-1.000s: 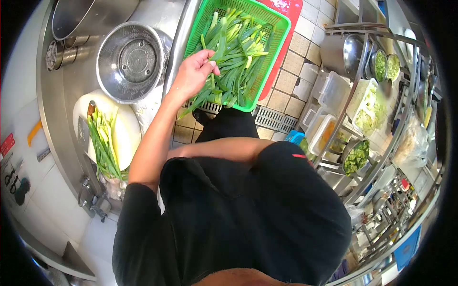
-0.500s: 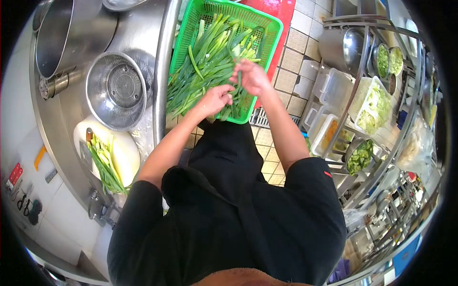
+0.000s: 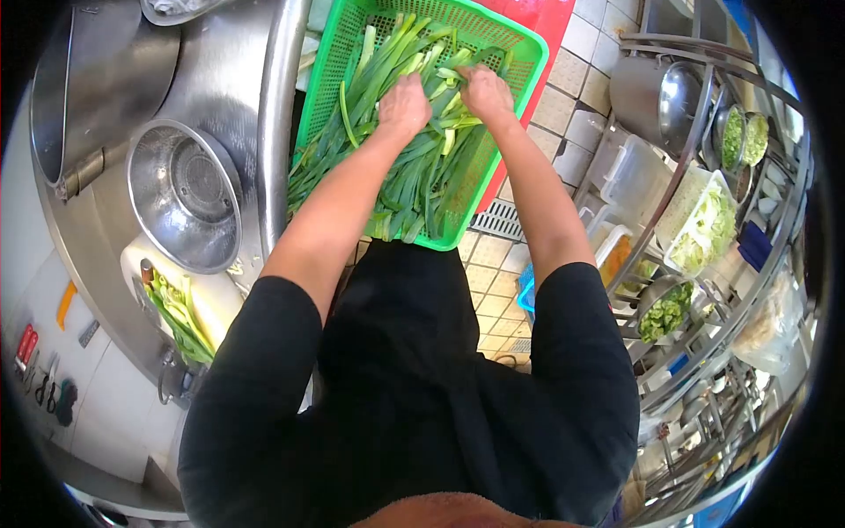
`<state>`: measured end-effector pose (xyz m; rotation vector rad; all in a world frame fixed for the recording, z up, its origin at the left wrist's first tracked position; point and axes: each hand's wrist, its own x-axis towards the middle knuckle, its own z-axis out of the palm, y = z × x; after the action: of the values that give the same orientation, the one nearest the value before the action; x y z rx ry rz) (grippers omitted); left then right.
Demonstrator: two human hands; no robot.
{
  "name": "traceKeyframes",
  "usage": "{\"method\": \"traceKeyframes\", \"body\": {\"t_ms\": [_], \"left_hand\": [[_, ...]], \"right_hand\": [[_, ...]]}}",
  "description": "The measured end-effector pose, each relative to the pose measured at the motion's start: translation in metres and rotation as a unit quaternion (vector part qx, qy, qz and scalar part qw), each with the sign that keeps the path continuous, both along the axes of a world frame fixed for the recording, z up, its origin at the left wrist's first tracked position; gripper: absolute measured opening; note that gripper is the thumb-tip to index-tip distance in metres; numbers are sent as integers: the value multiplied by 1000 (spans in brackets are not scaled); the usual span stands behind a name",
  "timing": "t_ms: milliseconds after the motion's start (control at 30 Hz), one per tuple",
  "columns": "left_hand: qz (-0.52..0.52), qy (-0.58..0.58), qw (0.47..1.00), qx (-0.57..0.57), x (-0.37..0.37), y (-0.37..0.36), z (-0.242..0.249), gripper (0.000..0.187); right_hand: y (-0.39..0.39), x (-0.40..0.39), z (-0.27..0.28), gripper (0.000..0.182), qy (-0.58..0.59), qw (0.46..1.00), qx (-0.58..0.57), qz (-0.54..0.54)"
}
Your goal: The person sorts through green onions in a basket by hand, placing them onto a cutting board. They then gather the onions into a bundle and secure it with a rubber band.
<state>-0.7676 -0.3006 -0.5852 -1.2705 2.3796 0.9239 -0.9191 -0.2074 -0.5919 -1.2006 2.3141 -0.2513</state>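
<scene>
A green plastic basket (image 3: 524, 53) holds a heap of leeks (image 3: 387, 180) with long flat leaves and pale stems. My left hand (image 3: 406, 107) is on top of the heap near its far end, fingers curled down around some stalks. To its right, my right hand (image 3: 487, 93) is closed on leek stalks by the basket's far right part. Both hands are seen from the back, so their fingertips are partly hidden among the leaves.
On the left, a steel counter (image 3: 224, 66) carries a perforated steel bowl (image 3: 198, 185), a large pot (image 3: 119, 79) and a cutting board (image 3: 220, 304) with more leeks and a knife. A red surface (image 3: 563, 19) lies under the basket. A metal rack (image 3: 656, 198) with food containers stands right.
Both hands have moved away from me, from the basket's near half to its far half, and now reach down into the leeks. The view has shifted slightly.
</scene>
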Motion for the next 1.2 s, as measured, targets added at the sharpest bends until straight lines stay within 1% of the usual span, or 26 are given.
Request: {"method": "traceKeyframes", "body": {"t_ms": [100,133,200,233,267,300,333,367,400,467,500,567,600,667,700,733,767,833,933,967,1000,1033,1067,1100,1167,1200], "left_hand": [[81,55,995,26,34,4,4,48],[124,98,986,51,44,4,5,46],[209,183,955,100,63,5,9,42],[224,218,944,104,71,5,11,37],[241,239,933,117,75,5,18,36],[258,261,921,130,76,7,29,35],[273,284,908,142,75,8,41,34],[272,306,903,128,71,13,53,34],[283,328,892,126,70,18,53,34],[294,383,864,142,70,29,40,34],[294,391,857,159,67,33,42,32],[296,402,845,192,67,44,46,29],[330,387,831,226,69,45,48,27],[396,355,795,292,73,42,48,24],[476,366,752,272,74,40,43,16],[528,369,717,267,78,34,40,16],[536,359,711,280,84,28,43,17],[541,333,710,305,92,17,50,20],[502,323,698,395,99,16,47,20],[521,321,672,417,96,20,48,20],[462,297,753,362,87,23,67,21],[396,270,825,301,79,28,87,22],[325,237,884,237,73,31,101,23],[231,357,899,106,75,39,87,28],[148,334,916,168,69,43,91,29],[106,321,920,196,67,42,97,30]], "right_hand": [[0,-3,-2,25,35,997,-53,48],[0,-4,-4,22,44,995,-69,60],[-6,-7,10,19,97,973,-207,23],[-10,-8,19,19,122,954,-275,8],[-12,-5,38,19,16,958,-277,-65],[-10,0,62,20,-91,948,-272,-136],[-8,5,78,21,-194,923,-263,-204],[-6,9,78,23,-268,873,-351,-208],[-5,18,79,24,-353,825,-331,-293],[-3,37,82,27,-499,689,-275,-448],[3,41,77,28,-583,617,-250,-467],[10,50,70,27,-624,593,-222,-457],[13,56,69,26,-645,580,-206,-453],[23,64,74,24,-588,627,-207,-467],[28,66,78,23,-556,652,-213,-470],[33,66,82,23,-523,675,-221,-470],[40,64,83,19,-517,677,-230,-471],[50,56,89,18,-508,725,-196,-421],[61,57,94,20,-491,781,-147,-358],[64,61,95,22,-484,796,-121,-342],[64,65,104,24,-477,811,-94,-326],[64,71,116,27,-459,838,-59,-288],[65,75,117,27,-457,852,-41,-252],[67,78,118,27,-454,864,-23,-217],[70,78,127,26,-460,875,9,-151],[68,75,132,27,-458,876,6,-150]]}}
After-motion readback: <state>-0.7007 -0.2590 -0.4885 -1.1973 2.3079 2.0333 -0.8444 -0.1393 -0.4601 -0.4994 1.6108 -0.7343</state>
